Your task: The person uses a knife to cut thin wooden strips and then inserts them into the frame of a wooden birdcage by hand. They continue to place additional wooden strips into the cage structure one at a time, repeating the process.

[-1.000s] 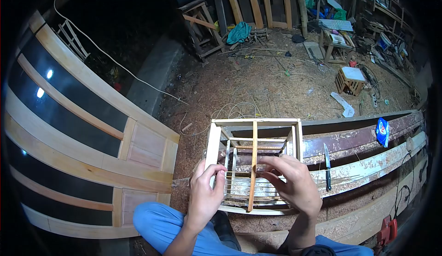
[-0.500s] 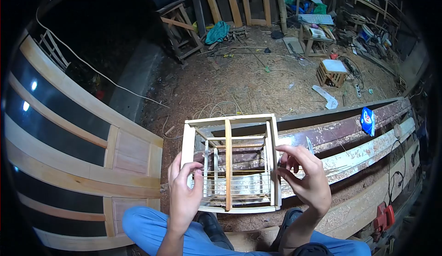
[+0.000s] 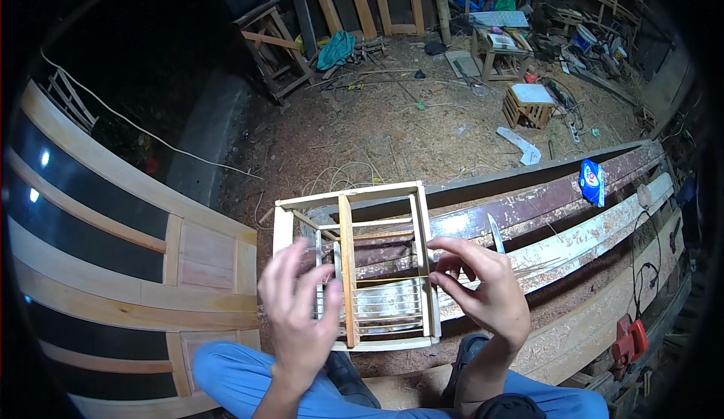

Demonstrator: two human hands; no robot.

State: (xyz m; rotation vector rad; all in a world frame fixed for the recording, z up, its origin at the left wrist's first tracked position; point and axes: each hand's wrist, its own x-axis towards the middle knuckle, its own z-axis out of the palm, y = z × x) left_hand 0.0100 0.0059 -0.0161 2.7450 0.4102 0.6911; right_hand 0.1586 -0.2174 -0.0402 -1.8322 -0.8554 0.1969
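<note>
A small wooden cage frame (image 3: pixel 348 230) stands on the boards before me, with several thin sticks strung across its lower part. My right hand (image 3: pixel 483 287) is at the right rail, fingers curled and pinched around the end of a thin yellowish stick (image 3: pixel 388 278); the fingers partly hide that end. That stick runs across the frame above the other sticks. My left hand (image 3: pixel 302 313) is open in front of the left rail, fingers apart and slightly blurred, holding nothing.
A knife (image 3: pixel 495 232) lies on the bench planks (image 3: pixel 558 268) to the right, near loose thin sticks. Further along sit a blue packet (image 3: pixel 593 183) and a red power tool (image 3: pixel 628 341). Wooden panelled doors (image 3: pixel 204 257) lean at left. A slatted crate (image 3: pixel 528 106) stands on the littered floor.
My left hand has let go at the left rail and opened its fingers. My right hand stays at the right rail. The view has shifted, so the frame appears further left.
</note>
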